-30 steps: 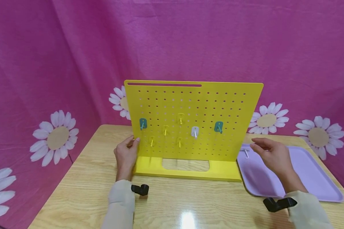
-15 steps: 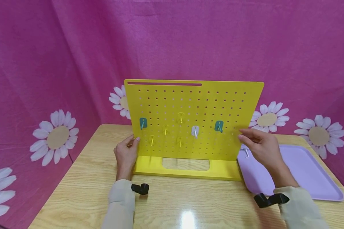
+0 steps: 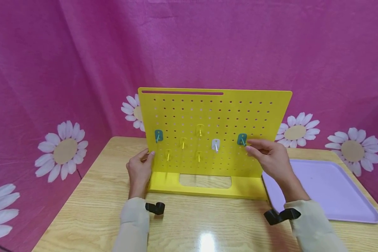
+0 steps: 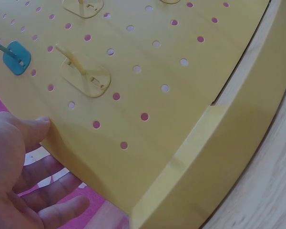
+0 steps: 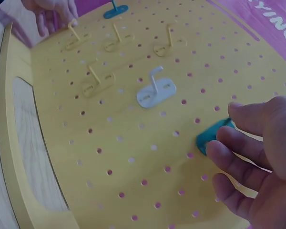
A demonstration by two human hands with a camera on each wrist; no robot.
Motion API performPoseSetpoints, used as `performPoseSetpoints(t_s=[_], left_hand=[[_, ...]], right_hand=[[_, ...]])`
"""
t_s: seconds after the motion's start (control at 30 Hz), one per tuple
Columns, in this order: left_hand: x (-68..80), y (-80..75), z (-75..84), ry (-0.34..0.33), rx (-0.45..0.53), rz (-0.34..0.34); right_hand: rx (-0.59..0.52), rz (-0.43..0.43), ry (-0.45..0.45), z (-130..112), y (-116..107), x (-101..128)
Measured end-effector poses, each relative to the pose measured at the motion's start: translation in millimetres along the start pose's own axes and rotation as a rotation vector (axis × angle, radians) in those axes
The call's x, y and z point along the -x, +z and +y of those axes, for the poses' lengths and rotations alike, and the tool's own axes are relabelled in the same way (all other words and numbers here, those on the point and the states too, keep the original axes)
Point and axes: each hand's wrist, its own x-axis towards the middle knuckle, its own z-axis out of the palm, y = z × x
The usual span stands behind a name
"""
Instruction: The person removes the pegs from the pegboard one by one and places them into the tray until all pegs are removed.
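A yellow pegboard point(image 3: 255, 96) stands upright on its base. My left hand point(image 3: 139, 171) grips its left edge, thumb on the front face and fingers behind, as the left wrist view shows. My right hand point(image 3: 272, 157) is at the teal hook point(image 3: 242, 139) on the board's right side. In the right wrist view, thumb and index finger pinch this hook's prong, partly covering its plate point(image 5: 203, 141). A white hook point(image 3: 215, 144) is mounted left of it, and another teal hook point(image 3: 158, 135) near the left edge. Several yellow hooks point(image 3: 200, 130) sit between them.
A lilac tray point(image 3: 334, 189) lies on the wooden table point(image 3: 189, 220) at the right, partly behind my right forearm. The board's base has a wide cutout. Behind hangs a pink cloth point(image 3: 208, 42) with daisies.
My right hand has moved left from over the tray to the right-hand teal hook and taken its prong. It now hides the white hook in the tray. My left hand keeps its hold.
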Motion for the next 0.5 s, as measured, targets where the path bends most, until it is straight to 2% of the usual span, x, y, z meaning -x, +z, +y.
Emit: performPoseSetpoints(t_s=[0.33, 0.5], left_hand=[[-0.3, 0.0, -1.9, 0.035, -0.005, 0.004], [-0.4, -1.1, -1.9, 0.082, -0.013, 0.031]], right_hand=[[0.006, 0.005, 0.057, -3.1, 10.9, -4.3], [0.001, 0.0, 0.067, -4.1, 10.9, -4.6]])
